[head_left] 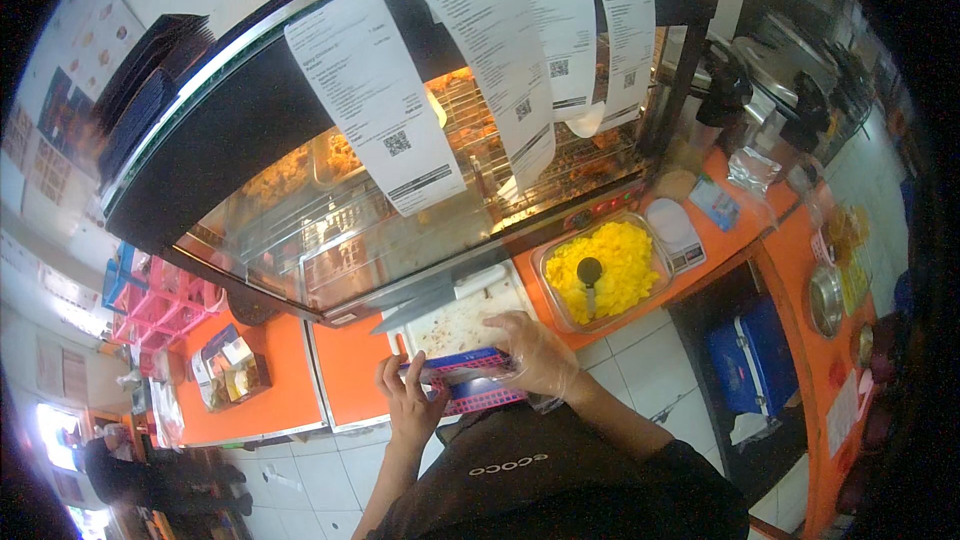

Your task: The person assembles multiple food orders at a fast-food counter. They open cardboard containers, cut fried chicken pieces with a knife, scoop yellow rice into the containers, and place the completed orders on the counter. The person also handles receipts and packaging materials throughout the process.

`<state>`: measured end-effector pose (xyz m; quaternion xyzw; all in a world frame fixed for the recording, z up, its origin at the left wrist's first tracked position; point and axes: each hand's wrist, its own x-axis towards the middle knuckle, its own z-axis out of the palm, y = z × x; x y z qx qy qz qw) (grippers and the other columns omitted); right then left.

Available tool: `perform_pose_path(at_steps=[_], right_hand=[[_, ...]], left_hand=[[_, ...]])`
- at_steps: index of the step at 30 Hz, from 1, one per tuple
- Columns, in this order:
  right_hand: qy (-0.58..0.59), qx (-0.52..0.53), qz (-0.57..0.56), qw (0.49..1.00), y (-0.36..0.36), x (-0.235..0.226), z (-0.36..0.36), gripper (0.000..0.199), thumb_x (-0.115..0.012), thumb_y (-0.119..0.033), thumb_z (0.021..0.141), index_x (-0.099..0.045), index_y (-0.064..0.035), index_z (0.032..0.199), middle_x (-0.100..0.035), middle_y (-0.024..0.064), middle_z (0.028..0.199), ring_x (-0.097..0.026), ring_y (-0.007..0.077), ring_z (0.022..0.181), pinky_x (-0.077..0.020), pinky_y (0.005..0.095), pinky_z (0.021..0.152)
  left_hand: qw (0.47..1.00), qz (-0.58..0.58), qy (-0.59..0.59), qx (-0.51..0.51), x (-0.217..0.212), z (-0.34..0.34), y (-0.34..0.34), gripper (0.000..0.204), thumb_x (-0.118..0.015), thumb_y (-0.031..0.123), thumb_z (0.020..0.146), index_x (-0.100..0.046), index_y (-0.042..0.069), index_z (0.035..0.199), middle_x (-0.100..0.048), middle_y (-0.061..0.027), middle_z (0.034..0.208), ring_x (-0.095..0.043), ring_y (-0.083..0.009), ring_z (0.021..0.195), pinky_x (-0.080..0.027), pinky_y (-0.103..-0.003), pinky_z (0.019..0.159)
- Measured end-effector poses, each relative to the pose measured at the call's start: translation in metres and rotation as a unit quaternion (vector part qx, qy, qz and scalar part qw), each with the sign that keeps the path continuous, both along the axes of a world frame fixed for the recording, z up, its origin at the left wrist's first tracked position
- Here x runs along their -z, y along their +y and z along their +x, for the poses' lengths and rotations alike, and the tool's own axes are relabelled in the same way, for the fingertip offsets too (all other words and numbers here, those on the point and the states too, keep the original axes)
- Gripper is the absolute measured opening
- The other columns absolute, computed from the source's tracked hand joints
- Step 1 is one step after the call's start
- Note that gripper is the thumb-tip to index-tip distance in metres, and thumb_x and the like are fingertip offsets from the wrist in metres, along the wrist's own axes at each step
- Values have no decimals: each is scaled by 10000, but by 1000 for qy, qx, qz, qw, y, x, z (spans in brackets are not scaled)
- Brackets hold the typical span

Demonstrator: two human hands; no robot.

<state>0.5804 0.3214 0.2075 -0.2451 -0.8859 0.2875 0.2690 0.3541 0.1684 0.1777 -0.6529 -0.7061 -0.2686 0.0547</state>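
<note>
at the worktop point(350, 365) edge, left hand point(410, 402) and gloved right hand point(535, 352), fingers clamped on the box point(470, 380); best kept level over the cutting board point(455, 325).

hands point(470, 380) on blue basket point(470, 385) | yellow rice tub point(603, 270) right

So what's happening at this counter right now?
A person stands at an orange counter in front of a glass-fronted warming cabinet with long paper slips hanging from its top. Both hands hold a pink and blue basket-like tray at the counter's edge: the bare left hand at its left end, the right hand, in a clear glove, on top. Just behind it lie a white cutting board and a large knife. To the right sits a clear tub of yellow food with a scoop in it.
</note>
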Motion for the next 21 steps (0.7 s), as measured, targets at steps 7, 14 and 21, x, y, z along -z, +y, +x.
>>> perform_pose_path(at_steps=[7,14,21], right_hand=[[91,30,26,995,-8,14,14,336,-841,-221,764,-772,-148,1085,-633,27,1350,-583,277,1217,-481,439,1044],[182,54,-129,973,-11,5,34,293,-766,-234,905,-717,-115,1168,-694,116,1143,-675,298,1019,-533,417,907],[141,179,-325,918,-1,15,59,300,-720,-236,973,-647,-51,1197,-719,102,977,-724,195,858,-572,345,802]], left_hand=[[985,60,-80,-143,16,22,24,1177,-859,45,738,-66,47,1609,-305,-237,1543,-355,-397,1444,-391,-511,1162],[882,-136,-445,-71,15,39,39,741,-787,30,866,-365,-32,1472,-668,-165,1186,-696,-235,1055,-583,-353,885],[849,-199,-489,25,-4,44,43,498,-623,37,965,-462,-48,1428,-646,-170,1283,-676,-241,1119,-581,-368,905]])
